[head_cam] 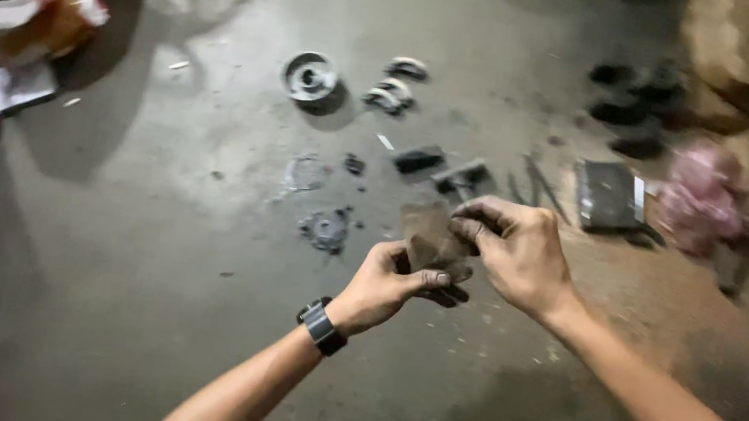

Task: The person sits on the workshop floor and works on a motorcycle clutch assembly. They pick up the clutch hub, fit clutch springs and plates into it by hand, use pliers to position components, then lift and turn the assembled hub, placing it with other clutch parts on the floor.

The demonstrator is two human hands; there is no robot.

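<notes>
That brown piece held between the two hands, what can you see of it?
The brown piece looks like a small, thin, dull sheet, perhaps worn paper or cloth; blur hides its texture. It is held above the concrete floor. The left hand pinches its lower edge, and the right hand grips its upper right edge.

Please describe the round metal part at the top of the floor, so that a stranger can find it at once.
On the grey concrete floor, look beyond both hands, left of centre. The round metal part lies left of two small curved pieces. Unlike them, it is a full circle with a raised hub.
</notes>
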